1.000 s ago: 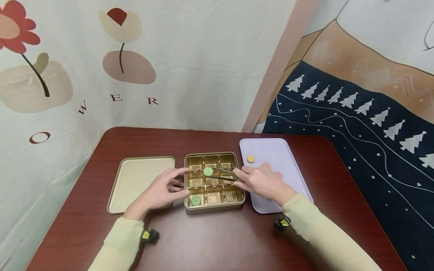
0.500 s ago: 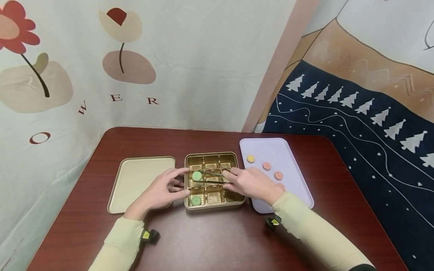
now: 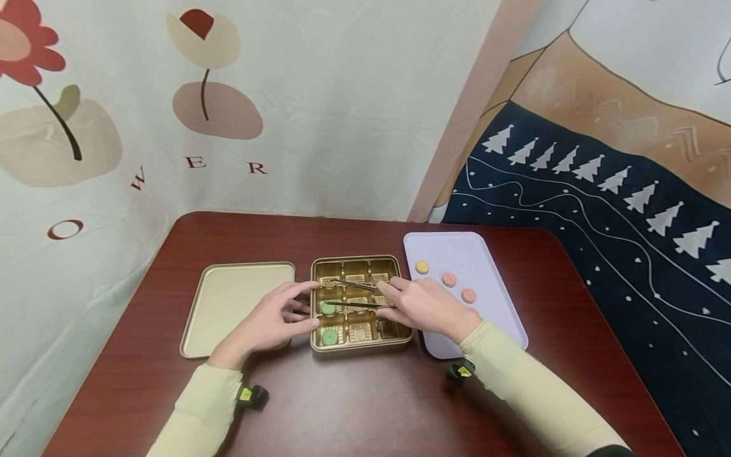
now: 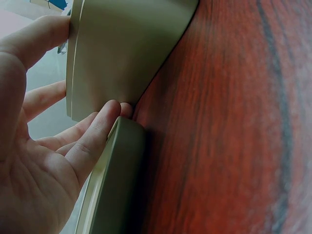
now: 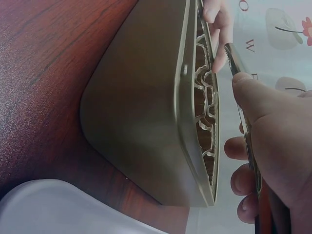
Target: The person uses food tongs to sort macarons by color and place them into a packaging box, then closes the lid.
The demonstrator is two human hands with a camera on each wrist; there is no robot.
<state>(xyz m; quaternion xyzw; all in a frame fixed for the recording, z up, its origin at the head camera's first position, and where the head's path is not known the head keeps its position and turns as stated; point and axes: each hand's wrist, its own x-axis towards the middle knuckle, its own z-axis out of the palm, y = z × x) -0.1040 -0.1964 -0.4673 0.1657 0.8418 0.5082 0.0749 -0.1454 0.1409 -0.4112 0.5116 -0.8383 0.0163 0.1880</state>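
A gold tin with a compartmented insert stands mid-table. My left hand touches its left side, thumb and fingertips at the rim and lower fingers against the wall in the left wrist view. My right hand grips metal tongs over the tin. The tongs' arms are spread apart, and a serrated tip shows in the right wrist view. One green cookie-like disc lies in the middle-left compartment, partly behind a tong arm. Another green disc sits in the front-left compartment.
The tin's pale gold lid lies to the left, right by my left hand. A lavender tray on the right bears a yellow disc and two pink discs. A fabric-covered wall stands behind the table.
The tongs carried the green disc leftward to the middle-left compartment, then opened and let it go there. My right hand moved left with them. My left hand has stayed at the tin.
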